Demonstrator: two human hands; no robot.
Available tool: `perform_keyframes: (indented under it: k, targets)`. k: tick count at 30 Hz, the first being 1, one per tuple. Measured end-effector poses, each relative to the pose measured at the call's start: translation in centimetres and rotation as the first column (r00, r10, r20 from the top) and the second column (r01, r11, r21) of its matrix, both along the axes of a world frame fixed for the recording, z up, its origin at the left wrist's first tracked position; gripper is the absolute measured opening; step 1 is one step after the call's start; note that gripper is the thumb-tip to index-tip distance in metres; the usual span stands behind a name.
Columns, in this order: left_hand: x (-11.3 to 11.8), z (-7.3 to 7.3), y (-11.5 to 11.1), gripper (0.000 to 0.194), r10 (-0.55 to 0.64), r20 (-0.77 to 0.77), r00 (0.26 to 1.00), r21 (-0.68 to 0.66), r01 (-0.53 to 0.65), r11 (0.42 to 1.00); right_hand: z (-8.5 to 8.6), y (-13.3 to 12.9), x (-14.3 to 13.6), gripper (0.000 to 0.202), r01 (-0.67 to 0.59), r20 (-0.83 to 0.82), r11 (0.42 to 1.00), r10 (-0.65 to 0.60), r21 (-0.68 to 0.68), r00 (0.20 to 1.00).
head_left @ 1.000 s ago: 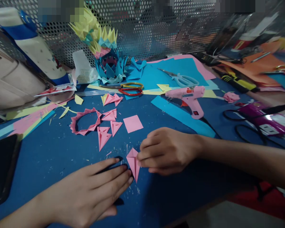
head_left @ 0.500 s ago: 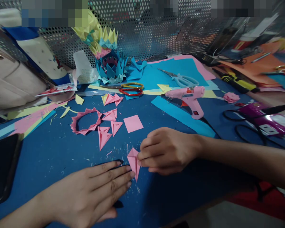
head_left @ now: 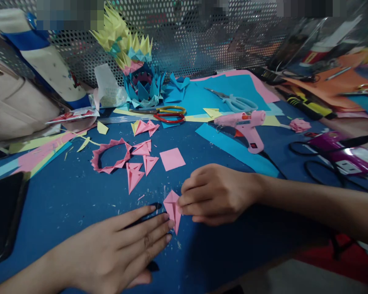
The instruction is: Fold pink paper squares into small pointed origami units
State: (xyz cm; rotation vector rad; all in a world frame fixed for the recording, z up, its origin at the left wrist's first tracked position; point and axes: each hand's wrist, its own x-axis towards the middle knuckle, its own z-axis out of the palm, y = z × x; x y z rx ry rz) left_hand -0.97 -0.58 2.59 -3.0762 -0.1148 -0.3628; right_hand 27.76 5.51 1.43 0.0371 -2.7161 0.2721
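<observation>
A folded pink paper kite (head_left: pixel 173 206) lies on the blue table, its point toward me. My left hand (head_left: pixel 119 249) is flat and palm down, fingers stretched out, the fingertips touching the kite's left edge. From the right, my right hand (head_left: pixel 217 196) pinches the kite's right edge, with its fingers curled. Beyond the kite rests a flat pink square (head_left: pixel 172 159). To the left of the square are small folded pink triangles (head_left: pixel 135 176) and a ring of pink folded pieces (head_left: pixel 110 156).
A pink glue gun (head_left: pixel 243 122), red-and-yellow-handled scissors (head_left: pixel 170 114) and light blue scissors (head_left: pixel 239 103) lie farther back. A blue and yellow paper model (head_left: pixel 142 83) stands by the mesh panel. At the left edge is a dark tablet (head_left: pixel 6 216); a purple power strip (head_left: pixel 340 153) sits right.
The fingers of my left hand have spread slightly apart beside the pink kite. My right hand has hardly moved.
</observation>
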Motion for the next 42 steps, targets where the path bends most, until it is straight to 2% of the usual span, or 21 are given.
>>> perform_keyframes:
  k: [6,10,12,14,16,22,29,31,35,42]
  targets:
    - [0.2,0.1,0.2,0.041,0.005,-0.014,1.0,0.019,-0.005,1.0,-0.2,-0.5,-0.2,0.021,0.037,-0.032,0.999,-0.036,0.015,0.999]
    - [0.2,0.1,0.2,0.043,0.011,-0.022,1.0,0.028,-0.011,1.0,-0.7,-0.7,-0.7,0.023,0.149,0.0,0.981,-0.15,-0.126,0.989]
    - [0.2,0.1,0.2,0.043,0.009,-0.022,1.0,0.03,-0.008,1.0,-0.7,-0.7,-0.9,0.023,0.158,0.043,0.957,-0.152,-0.243,0.987]
    - [0.2,0.0,0.1,0.043,0.009,-0.021,1.0,0.024,-0.008,1.0,-0.6,-0.6,-1.1,0.02,0.121,0.074,0.931,-0.102,-0.345,0.992]
    - [0.1,-0.2,0.0,0.044,0.02,-0.019,1.0,0.011,-0.02,1.0,-0.4,-0.6,-1.3,0.016,0.107,0.094,0.906,-0.074,-0.41,0.993]
    - [-0.1,-1.0,-0.2,0.047,0.049,-0.018,0.999,-0.055,-0.05,0.997,-0.1,-0.8,-1.5,0.019,0.221,0.147,0.839,-0.17,-0.498,0.975]
    - [0.1,-0.5,0.0,0.047,0.031,-0.05,0.998,-0.044,-0.033,0.998,0.0,-0.8,-1.6,0.019,0.281,0.225,0.749,-0.18,-0.6,0.958]
    - [0.1,-0.6,0.0,0.046,0.037,-0.045,0.998,-0.051,-0.039,0.998,0.0,-0.8,-1.6,0.016,0.265,0.213,0.747,-0.167,-0.61,0.963]
    - [0.1,-0.9,-0.1,0.046,0.045,-0.049,0.998,-0.079,-0.048,0.996,-0.4,-0.7,-1.5,0.005,0.191,0.143,0.787,-0.132,-0.586,0.981]
    - [0.2,-0.9,0.0,0.047,0.057,-0.047,0.997,-0.104,-0.062,0.993,-0.5,-0.5,-1.4,0.004,0.158,0.123,0.801,-0.106,-0.578,0.987]
